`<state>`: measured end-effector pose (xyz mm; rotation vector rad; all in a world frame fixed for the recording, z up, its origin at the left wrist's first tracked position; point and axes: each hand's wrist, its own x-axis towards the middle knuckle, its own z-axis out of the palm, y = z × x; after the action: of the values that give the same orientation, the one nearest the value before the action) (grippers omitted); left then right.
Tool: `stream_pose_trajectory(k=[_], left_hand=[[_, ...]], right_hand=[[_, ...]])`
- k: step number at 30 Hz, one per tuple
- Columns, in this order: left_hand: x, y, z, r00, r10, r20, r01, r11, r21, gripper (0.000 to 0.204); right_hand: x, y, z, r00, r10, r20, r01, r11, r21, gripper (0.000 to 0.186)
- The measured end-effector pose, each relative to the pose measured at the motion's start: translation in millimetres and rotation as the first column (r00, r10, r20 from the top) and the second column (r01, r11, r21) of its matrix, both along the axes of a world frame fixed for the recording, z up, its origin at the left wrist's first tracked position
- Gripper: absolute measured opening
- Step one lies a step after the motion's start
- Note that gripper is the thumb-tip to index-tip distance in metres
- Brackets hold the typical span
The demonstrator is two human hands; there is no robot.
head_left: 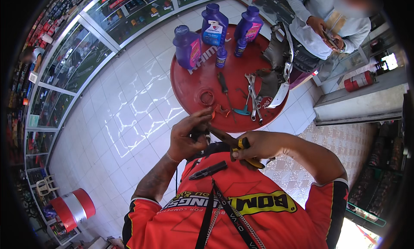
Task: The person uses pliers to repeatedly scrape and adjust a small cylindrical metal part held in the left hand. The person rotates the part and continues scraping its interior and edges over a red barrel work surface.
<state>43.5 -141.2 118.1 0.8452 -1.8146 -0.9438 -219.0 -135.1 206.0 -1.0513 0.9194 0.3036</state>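
Note:
My right hand [258,146] is closed around the yellow-and-black handles of pliers [245,143]. The pliers point left, and their dark jaws reach the fingers of my left hand [189,134]. That hand is curled in a pinch in front of my chest, and what lies in it is hidden. Just beyond the hands is a red drum top [189,96]. Near its front edge lie a small orange piece [223,111], a screwdriver [223,83], a teal-handled tool [242,111] and several wrenches [253,98].
Purple bottles [214,24] stand at the drum's far side, with two small purple bottles [221,57] in front. A dark and silver vehicle part [280,67] overhangs its right edge. Another person [327,24] stands behind it. Glass display cases [64,59] line the left.

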Motion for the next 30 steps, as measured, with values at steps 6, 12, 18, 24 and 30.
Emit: stream_pose_trajectory(k=[6, 12, 18, 24, 30], left_hand=[[-3.6, -1.4, 12.5, 0.996, 0.046, -0.071, -0.043, 0.998, 0.049, 0.057], [-17.9, -6.6, 23.8, 0.987, 0.055, -0.148, -0.045, 0.996, 0.072, 0.061], [-28.4, -3.9, 25.3, 0.957, 0.078, -0.279, -0.037, 0.988, 0.151, 0.060], [-39.4, -9.2, 29.7, 0.957, 0.086, -0.276, -0.064, 0.994, 0.088, 0.056], [-51.7, -2.0, 33.4, 0.947, 0.032, -0.319, 0.022, 0.986, 0.163, 0.054]], right_hand=[[-12.8, -5.5, 8.1, 0.982, -0.070, 0.176, 0.086, 0.993, -0.086, 0.035], [-17.5, -3.9, 3.7, 0.983, -0.117, 0.142, 0.139, 0.977, -0.161, 0.039], [-6.4, 17.1, -11.9, 0.918, -0.315, 0.242, 0.368, 0.904, -0.219, 0.044], [-3.3, 21.1, -17.0, 0.866, -0.391, 0.313, 0.476, 0.836, -0.273, 0.048], [-21.8, 27.2, -4.8, 0.914, -0.347, 0.208, 0.401, 0.707, -0.582, 0.050]])
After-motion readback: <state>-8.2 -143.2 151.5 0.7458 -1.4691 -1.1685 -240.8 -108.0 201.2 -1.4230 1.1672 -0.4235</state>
